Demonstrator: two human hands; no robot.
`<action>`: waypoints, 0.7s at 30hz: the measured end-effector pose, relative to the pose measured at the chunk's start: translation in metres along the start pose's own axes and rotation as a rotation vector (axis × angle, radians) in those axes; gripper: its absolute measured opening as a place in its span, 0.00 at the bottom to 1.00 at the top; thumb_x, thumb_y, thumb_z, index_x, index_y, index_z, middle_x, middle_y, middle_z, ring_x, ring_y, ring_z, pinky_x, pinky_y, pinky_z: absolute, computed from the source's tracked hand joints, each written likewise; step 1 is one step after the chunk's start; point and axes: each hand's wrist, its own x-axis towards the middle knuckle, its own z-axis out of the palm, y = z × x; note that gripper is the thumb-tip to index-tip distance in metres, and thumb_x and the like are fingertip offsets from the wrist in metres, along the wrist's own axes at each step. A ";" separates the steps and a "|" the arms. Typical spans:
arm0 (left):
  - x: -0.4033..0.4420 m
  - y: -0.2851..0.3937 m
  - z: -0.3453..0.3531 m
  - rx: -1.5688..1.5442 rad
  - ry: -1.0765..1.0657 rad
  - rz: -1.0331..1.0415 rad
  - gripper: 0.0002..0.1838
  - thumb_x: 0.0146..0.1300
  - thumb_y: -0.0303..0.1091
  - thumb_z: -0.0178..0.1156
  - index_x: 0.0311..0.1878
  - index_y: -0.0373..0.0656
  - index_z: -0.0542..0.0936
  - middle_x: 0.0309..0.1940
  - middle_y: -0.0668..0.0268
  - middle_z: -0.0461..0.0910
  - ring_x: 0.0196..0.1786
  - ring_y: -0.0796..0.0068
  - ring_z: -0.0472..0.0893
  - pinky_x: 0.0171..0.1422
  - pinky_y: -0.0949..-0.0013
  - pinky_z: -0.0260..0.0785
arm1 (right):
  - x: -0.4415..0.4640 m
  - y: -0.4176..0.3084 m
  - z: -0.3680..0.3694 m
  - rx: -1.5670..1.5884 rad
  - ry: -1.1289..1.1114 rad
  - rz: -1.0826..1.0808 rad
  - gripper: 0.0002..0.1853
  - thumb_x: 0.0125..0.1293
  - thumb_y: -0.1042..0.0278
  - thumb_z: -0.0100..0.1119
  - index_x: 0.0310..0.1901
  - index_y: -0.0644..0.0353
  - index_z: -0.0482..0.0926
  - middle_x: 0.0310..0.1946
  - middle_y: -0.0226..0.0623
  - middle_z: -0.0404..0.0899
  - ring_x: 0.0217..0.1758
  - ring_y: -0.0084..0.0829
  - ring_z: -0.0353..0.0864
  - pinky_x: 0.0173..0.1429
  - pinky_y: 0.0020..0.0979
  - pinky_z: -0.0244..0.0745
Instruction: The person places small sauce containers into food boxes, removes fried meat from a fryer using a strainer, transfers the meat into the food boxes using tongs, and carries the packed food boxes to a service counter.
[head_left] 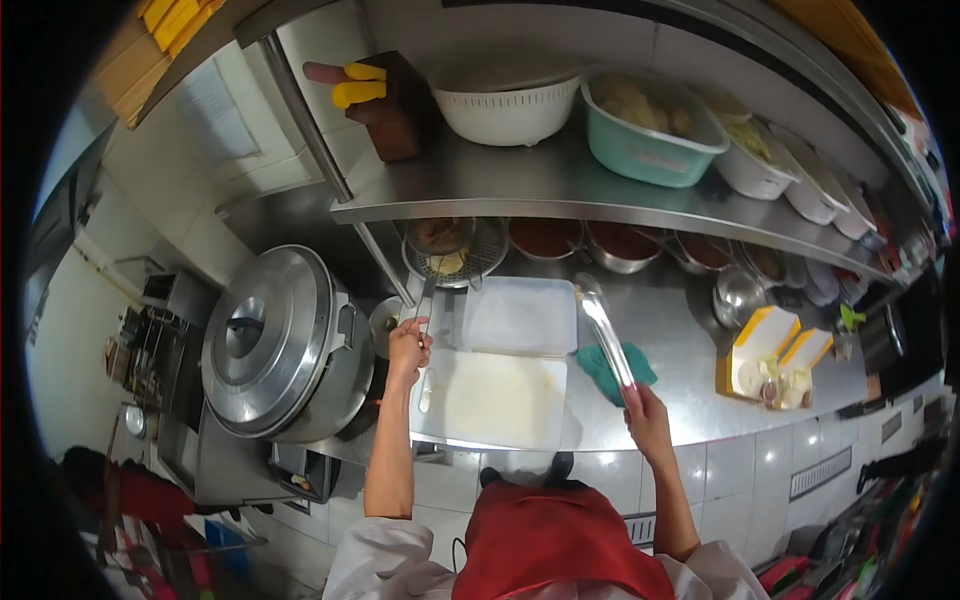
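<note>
My left hand (409, 350) is closed at the left edge of the white cutting board (500, 400), around the handle of a knife (428, 296) whose blade points up toward a metal strainer (470, 262). Long metal tongs (608, 333) are gripped in my right hand (647, 420), over the counter to the right of the board. Under and beside the tongs lies a crumpled green cloth (598, 370). A translucent plastic tray or lid (521, 317) rests just behind the board.
A large lidded pot (270, 340) stands at left. Bowls of red sauce (545, 238) line the counter's back under a steel shelf (480, 190) with tubs and a knife block (395, 110). Open yellow boxes (757, 350) sit at right.
</note>
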 end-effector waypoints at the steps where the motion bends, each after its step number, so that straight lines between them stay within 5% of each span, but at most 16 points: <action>1: -0.004 0.003 0.007 0.005 0.005 0.011 0.14 0.83 0.38 0.44 0.56 0.40 0.75 0.20 0.70 0.70 0.15 0.86 0.58 0.16 0.76 0.46 | 0.018 -0.012 -0.001 -0.115 0.066 -0.228 0.18 0.78 0.53 0.54 0.48 0.62 0.80 0.24 0.40 0.80 0.25 0.39 0.81 0.32 0.38 0.73; 4: -0.021 0.010 0.028 0.091 0.077 -0.002 0.14 0.83 0.39 0.45 0.56 0.40 0.75 0.20 0.70 0.70 0.15 0.86 0.59 0.15 0.76 0.45 | 0.080 -0.052 0.007 -0.378 0.231 -0.636 0.14 0.72 0.59 0.61 0.50 0.60 0.81 0.35 0.48 0.86 0.36 0.56 0.85 0.38 0.48 0.78; 14: -0.051 -0.001 0.035 0.123 0.072 0.001 0.16 0.83 0.39 0.44 0.60 0.40 0.76 0.20 0.70 0.69 0.14 0.86 0.59 0.15 0.76 0.46 | 0.243 -0.129 0.092 -0.873 0.181 -0.919 0.16 0.61 0.55 0.69 0.44 0.57 0.83 0.33 0.43 0.83 0.37 0.42 0.87 0.36 0.40 0.82; 17: -0.049 0.005 0.027 0.143 0.050 -0.002 0.17 0.83 0.40 0.44 0.62 0.39 0.75 0.20 0.70 0.69 0.15 0.86 0.60 0.16 0.76 0.46 | 0.262 -0.137 0.105 -0.898 0.266 -0.907 0.15 0.62 0.56 0.69 0.44 0.55 0.84 0.36 0.42 0.84 0.34 0.44 0.86 0.36 0.42 0.81; 20: -0.045 0.006 0.018 0.144 0.034 -0.009 0.18 0.84 0.40 0.44 0.62 0.39 0.75 0.20 0.70 0.69 0.15 0.86 0.60 0.16 0.75 0.46 | 0.291 -0.136 0.104 -0.902 0.399 -1.258 0.15 0.64 0.55 0.66 0.45 0.56 0.84 0.36 0.42 0.84 0.35 0.45 0.86 0.39 0.44 0.80; 21: -0.043 0.007 0.014 0.143 0.026 -0.009 0.18 0.84 0.40 0.44 0.63 0.39 0.75 0.20 0.70 0.70 0.15 0.86 0.60 0.16 0.75 0.47 | 0.298 -0.135 0.111 -0.936 0.331 -1.153 0.15 0.65 0.55 0.65 0.45 0.57 0.84 0.36 0.42 0.84 0.37 0.45 0.85 0.40 0.45 0.80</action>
